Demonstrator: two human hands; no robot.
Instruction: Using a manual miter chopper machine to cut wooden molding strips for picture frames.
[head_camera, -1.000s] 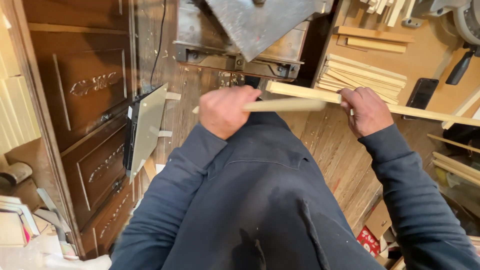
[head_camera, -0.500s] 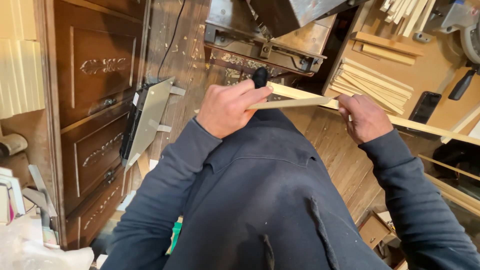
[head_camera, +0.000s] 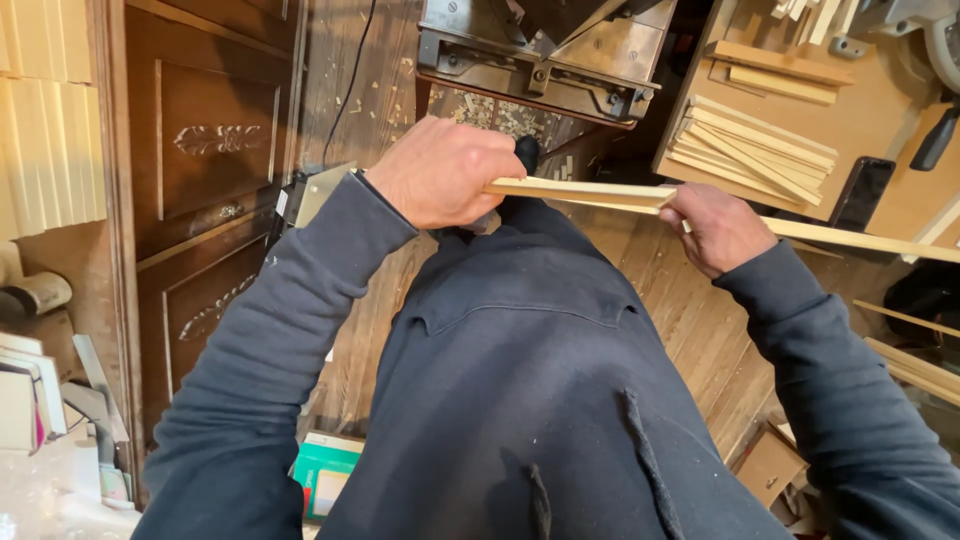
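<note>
I held a long thin wooden strip (head_camera: 600, 192) flat in front of my tummy, my left hand (head_camera: 445, 172) closed around one end and my right hand (head_camera: 718, 228) gripping its middle.

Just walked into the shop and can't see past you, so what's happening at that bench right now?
A person in a dark sweatshirt stands over a wooden floor, holding a long thin wooden strip level in front of them. The left hand grips one end, and the right hand holds it further along. More strips lie stacked on the workbench at right, and a metal machine sits just ahead.
</note>
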